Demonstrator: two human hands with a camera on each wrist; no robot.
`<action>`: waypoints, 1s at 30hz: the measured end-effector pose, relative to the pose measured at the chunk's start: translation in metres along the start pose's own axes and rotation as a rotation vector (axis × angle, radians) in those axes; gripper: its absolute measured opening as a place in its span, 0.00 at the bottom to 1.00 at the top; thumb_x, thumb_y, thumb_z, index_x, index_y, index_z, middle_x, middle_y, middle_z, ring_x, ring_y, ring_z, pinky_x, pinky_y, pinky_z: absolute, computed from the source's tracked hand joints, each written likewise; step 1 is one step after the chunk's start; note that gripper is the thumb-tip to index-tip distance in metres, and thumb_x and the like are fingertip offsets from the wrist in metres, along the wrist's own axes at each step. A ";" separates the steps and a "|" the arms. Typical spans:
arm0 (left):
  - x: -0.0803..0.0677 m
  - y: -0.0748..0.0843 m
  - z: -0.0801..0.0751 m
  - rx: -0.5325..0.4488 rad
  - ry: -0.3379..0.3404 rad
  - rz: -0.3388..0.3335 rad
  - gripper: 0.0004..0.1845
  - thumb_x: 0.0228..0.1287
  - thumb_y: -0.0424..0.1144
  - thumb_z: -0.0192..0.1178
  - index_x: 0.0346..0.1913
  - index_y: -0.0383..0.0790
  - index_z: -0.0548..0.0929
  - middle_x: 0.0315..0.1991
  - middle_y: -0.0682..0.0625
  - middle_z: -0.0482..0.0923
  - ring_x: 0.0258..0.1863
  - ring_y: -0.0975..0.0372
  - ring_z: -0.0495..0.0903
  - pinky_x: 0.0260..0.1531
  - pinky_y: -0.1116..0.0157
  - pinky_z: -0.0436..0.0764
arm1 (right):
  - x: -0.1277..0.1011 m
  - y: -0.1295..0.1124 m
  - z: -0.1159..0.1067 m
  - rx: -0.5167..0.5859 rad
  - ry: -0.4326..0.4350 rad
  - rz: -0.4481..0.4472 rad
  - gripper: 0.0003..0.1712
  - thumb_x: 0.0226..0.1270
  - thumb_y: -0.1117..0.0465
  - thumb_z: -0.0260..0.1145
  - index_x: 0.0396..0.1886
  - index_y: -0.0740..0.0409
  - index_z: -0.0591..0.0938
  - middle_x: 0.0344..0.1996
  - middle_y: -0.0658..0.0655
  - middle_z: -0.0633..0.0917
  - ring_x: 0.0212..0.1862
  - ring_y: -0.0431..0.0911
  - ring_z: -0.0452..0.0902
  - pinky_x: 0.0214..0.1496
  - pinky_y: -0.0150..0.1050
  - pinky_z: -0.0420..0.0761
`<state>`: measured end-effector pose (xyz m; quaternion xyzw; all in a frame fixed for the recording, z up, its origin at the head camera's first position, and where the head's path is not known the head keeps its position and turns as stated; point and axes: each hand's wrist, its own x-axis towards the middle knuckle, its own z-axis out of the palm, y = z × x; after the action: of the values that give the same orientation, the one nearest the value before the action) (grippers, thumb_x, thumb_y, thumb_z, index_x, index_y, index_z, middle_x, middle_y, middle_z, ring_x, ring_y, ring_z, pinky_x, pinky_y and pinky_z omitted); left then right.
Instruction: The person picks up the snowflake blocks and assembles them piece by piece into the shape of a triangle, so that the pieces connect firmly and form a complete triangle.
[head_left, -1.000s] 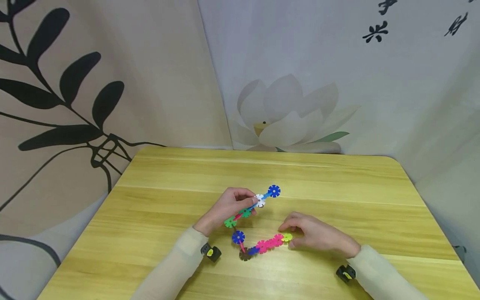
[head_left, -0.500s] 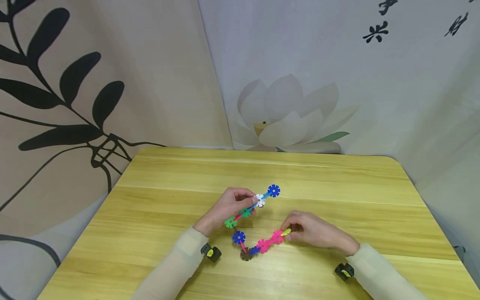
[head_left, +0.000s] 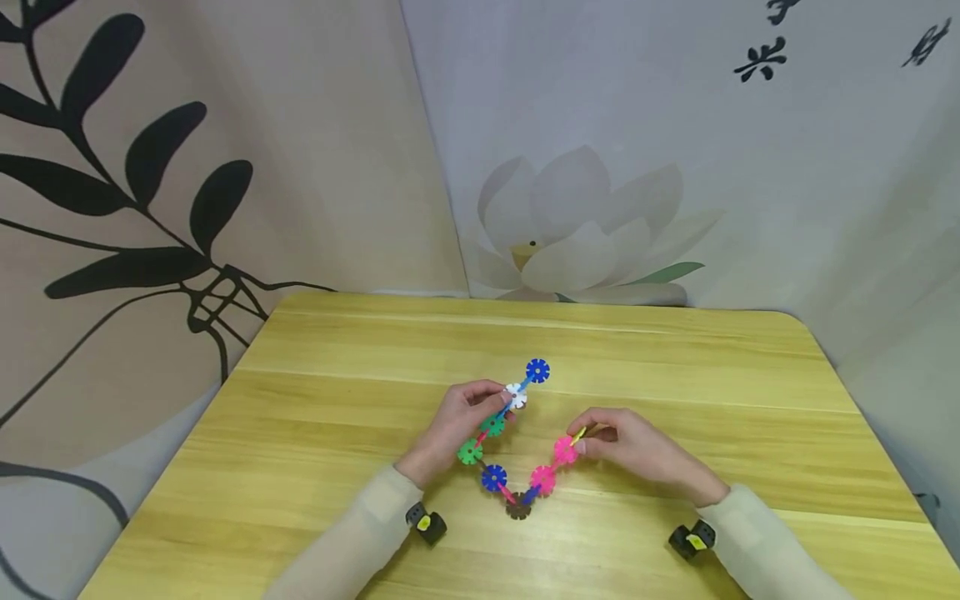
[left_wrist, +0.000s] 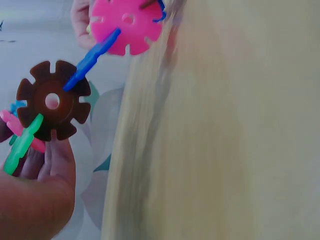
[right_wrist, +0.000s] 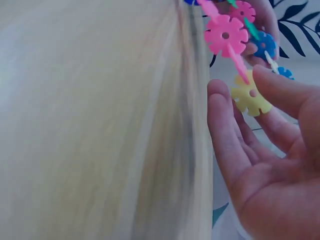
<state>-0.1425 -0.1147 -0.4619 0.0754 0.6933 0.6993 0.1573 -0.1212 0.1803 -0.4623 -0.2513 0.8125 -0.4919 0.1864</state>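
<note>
A chain of slotted snowflake discs hangs in a U between my two hands over the table. My left hand pinches it near the white disc, with a dark blue disc sticking out at that end. Below come green discs, another blue disc and a brown disc at the bottom of the bend. Two pink discs climb the other side. At the other end my right hand holds the yellow disc between thumb and fingers.
A wooden table with rounded far corners lies beneath the hands. Behind it hangs a pale cloth backdrop printed with leaves and a lotus. Each wrist carries a small black camera, such as the one on the right wrist.
My right hand has taken hold of the yellow disc and lifted it up and away. The chain's lower part has shifted right and drawn into a narrower U. My left hand keeps its grip.
</note>
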 end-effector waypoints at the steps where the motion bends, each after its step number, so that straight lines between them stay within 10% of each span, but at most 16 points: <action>1: 0.000 -0.001 0.001 -0.007 0.019 0.003 0.14 0.72 0.40 0.64 0.51 0.32 0.86 0.43 0.37 0.87 0.40 0.55 0.86 0.37 0.69 0.82 | 0.000 0.000 0.000 0.021 0.006 0.008 0.13 0.77 0.59 0.66 0.55 0.59 0.83 0.53 0.58 0.84 0.51 0.50 0.84 0.51 0.36 0.84; 13: -0.003 -0.009 0.014 -0.045 0.164 -0.031 0.16 0.72 0.41 0.65 0.52 0.32 0.86 0.44 0.50 0.85 0.45 0.61 0.79 0.50 0.64 0.79 | 0.009 -0.002 0.015 0.388 0.205 0.142 0.34 0.74 0.63 0.68 0.72 0.74 0.65 0.58 0.72 0.75 0.51 0.56 0.83 0.53 0.44 0.86; 30: -0.009 -0.015 0.021 -0.206 0.181 -0.070 0.15 0.73 0.39 0.63 0.54 0.32 0.80 0.44 0.47 0.86 0.44 0.57 0.87 0.39 0.70 0.83 | 0.022 -0.009 0.027 0.510 0.342 0.200 0.26 0.71 0.67 0.69 0.63 0.74 0.72 0.49 0.65 0.83 0.45 0.48 0.85 0.53 0.43 0.86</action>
<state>-0.1252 -0.0980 -0.4754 -0.0284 0.6315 0.7646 0.1254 -0.1219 0.1446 -0.4674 -0.0293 0.7033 -0.6940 0.1513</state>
